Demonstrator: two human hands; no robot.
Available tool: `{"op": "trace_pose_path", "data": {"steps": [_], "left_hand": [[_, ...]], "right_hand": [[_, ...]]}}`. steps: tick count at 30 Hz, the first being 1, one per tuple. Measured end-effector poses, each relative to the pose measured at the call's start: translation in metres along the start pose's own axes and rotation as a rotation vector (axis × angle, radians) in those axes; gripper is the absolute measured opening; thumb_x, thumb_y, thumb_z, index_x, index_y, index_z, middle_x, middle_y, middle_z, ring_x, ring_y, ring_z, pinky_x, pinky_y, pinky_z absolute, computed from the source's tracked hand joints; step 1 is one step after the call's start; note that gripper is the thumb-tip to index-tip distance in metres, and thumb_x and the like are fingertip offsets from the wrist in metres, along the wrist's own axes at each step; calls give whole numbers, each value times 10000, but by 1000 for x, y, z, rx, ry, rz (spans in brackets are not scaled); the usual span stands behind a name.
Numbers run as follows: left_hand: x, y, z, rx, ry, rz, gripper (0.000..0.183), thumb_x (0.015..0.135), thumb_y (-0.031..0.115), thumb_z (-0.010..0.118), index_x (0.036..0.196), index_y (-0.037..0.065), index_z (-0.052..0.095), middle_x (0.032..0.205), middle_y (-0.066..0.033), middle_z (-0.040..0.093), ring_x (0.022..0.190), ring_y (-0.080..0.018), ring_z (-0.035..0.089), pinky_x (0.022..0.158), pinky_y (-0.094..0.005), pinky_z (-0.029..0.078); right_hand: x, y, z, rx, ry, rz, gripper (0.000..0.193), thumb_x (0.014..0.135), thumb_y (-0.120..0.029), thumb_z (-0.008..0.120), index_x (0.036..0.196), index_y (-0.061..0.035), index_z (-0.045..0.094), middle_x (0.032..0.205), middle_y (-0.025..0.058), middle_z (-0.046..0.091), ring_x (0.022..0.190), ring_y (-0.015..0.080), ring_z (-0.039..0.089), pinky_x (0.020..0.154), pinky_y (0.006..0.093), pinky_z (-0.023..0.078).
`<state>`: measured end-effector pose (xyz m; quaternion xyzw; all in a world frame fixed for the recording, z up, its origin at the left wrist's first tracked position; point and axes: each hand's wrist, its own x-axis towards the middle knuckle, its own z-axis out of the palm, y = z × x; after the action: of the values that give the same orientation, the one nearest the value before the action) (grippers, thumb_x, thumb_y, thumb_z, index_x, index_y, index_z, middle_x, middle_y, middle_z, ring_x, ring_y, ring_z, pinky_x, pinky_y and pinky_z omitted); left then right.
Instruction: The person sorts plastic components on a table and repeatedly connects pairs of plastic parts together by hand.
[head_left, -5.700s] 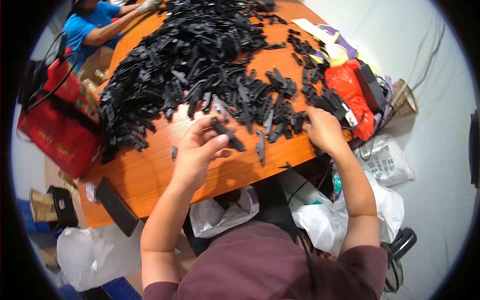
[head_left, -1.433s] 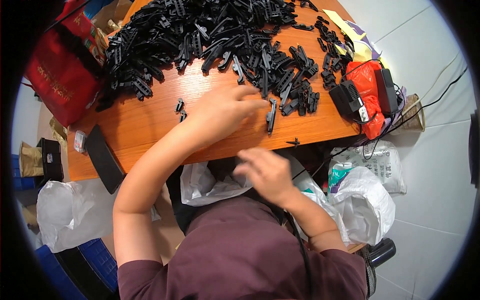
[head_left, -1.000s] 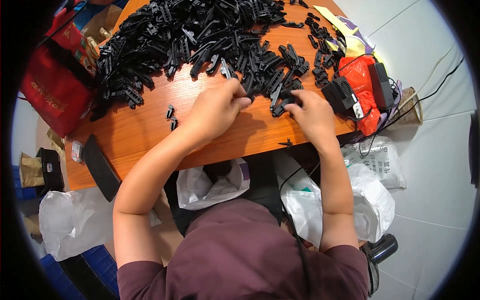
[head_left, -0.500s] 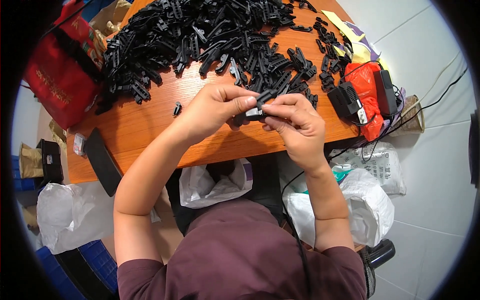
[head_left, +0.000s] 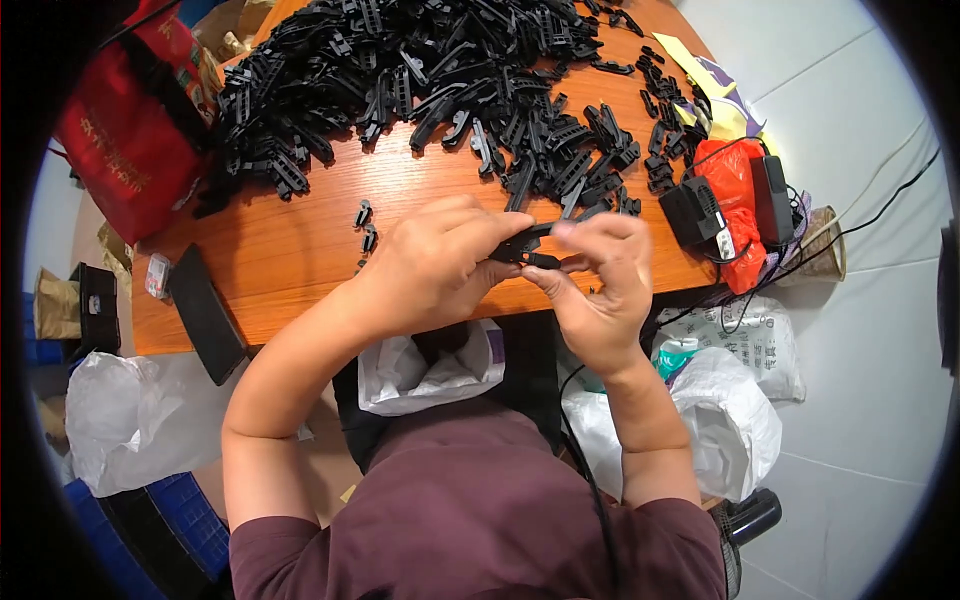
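Note:
In front of me, over the table's near edge, both hands are on a black plastic part [head_left: 522,246]. My left hand [head_left: 430,255] is closed, gripping the part's left end between thumb and fingers. On the other side, my right hand [head_left: 608,290] pinches the right end, its thumb against the lower piece; its upper fingers are smeared by motion. The fingers partly cover the part, so its full shape is hidden. Several small dark clips [head_left: 368,238] lie on the table beside my left forearm.
A big pile of black plastic parts [head_left: 330,100] covers the far side of the wooden table [head_left: 290,270]. A red bag [head_left: 130,140] stands left, near a dark flat slab [head_left: 207,315]. Black adapters [head_left: 692,215] with cables sit right. An open white bag [head_left: 430,385] is at my lap.
Both hands have come slightly nearer my body with the part, and its angle has changed. My right upper fingers have lifted. More small clips show beside my left forearm.

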<state>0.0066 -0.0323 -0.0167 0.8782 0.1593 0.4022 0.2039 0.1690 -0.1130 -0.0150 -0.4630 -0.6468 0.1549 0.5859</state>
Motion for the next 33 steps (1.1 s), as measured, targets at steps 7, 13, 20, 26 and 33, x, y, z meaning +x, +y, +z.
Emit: {"op": "trace_pose_path", "data": {"steps": [7, 13, 20, 26, 33], "left_hand": [[-13, 0, -4, 18, -223, -94, 420, 677, 171, 742, 1043, 21, 601, 781, -114, 624, 664, -283, 593, 609, -360, 479], [11, -48, -1, -29, -285, -506, 421, 746, 314, 703, 1084, 78, 618, 930, -141, 651, 817, -279, 636, 729, -364, 495], [41, -42, 51, 441, -297, -397, 241, 762, 237, 661, 834, 14, 603, 818, -141, 628, 795, -305, 621, 703, -384, 499], [29, -45, 49, 543, -297, -342, 235, 727, 130, 645, 928, 25, 585, 809, -126, 587, 802, -309, 595, 701, -405, 479], [8, -39, 29, 520, -398, -370, 221, 703, 81, 625, 920, 41, 602, 875, -121, 569, 865, -300, 574, 746, -388, 472]], "right_hand": [[-19, 3, -4, -156, -151, 149, 288, 695, -35, 711, 969, -15, 625, 797, 117, 601, 651, 245, 611, 567, 302, 490], [-77, -5, 13, -312, -520, 137, 343, 700, -143, 737, 1002, -28, 622, 844, 124, 626, 750, 270, 633, 635, 331, 513], [-22, 28, -24, -644, 6, 206, 114, 796, -149, 641, 878, -69, 635, 841, 95, 618, 758, 268, 603, 610, 374, 482], [6, 74, -80, -934, -58, 579, 259, 790, -235, 647, 927, -17, 635, 875, 151, 619, 823, 340, 598, 709, 419, 469], [1, 80, -78, -883, -140, 651, 212, 806, -222, 594, 906, -43, 647, 873, 166, 621, 839, 343, 594, 742, 427, 465]]}}
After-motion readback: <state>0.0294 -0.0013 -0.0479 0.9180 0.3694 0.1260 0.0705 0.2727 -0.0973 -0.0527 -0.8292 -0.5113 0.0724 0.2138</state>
